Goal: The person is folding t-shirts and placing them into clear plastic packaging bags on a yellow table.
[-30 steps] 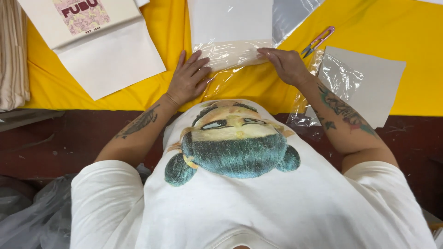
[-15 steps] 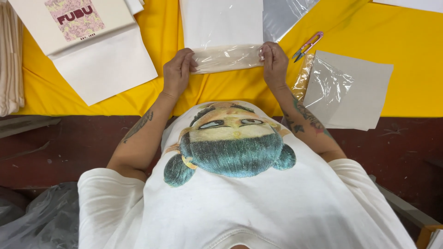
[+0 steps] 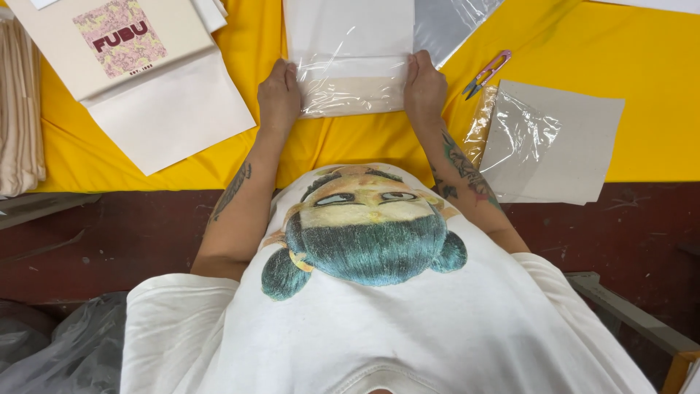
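Pressing down on the near end of a clear bag (image 3: 351, 86), both hands lie flat, palms down, on its two lower corners. Left hand (image 3: 279, 95) rests on the left corner with fingers together and extended; right hand (image 3: 425, 89) mirrors it on the right corner. Neither hand grips anything: each only bears on the film. The bag holds a folded white garment (image 3: 348, 33) and lies on the yellow cloth (image 3: 343, 142), centred in front of the person, its far end running out of view at the top. A second sheet of clear film (image 3: 452, 22) lies just beyond the right hand.

To the left, well apart, lies a folded printed shirt (image 3: 117, 44) on a white board (image 3: 175, 117), with a stack of cream fabric (image 3: 20, 109) at the far left edge. To the right, near the forearm, lie pink snips (image 3: 487, 73) and a grey card (image 3: 565, 142) partly covered by crumpled film (image 3: 521, 128).

Judged from the flat, symmetrical hand placement, the step in hand appears to be smoothing or folding the open end of the bag over the garment. The next move likely calls for even pressure at both corners, so that the film creases straight and the garment does not shift inside.
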